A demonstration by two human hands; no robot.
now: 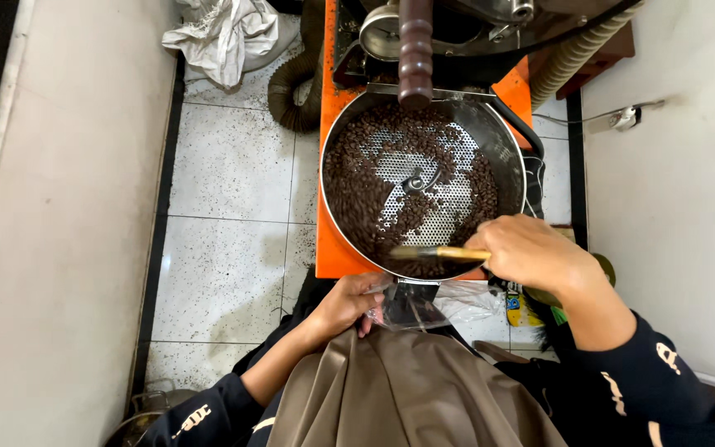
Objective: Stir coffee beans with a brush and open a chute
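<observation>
Where the speckled tile floor (233,215) runs between pale walls, an orange machine (331,248) carries a round perforated metal tray (506,157) of dark roasted beans (357,199), with a stirring arm at its centre. A ribbed hose (291,91) and crumpled white sack (225,33) lie beyond; a dark turned wooden handle (415,50) overhangs the tray's far rim. The right hand (531,252), reaching in from the right, has its grip closed around a brush (436,253) laid over the near beans. The left hand (345,302), just under the tray's lip, pinches a clear plastic bag (424,305); its contents are hard to make out
</observation>
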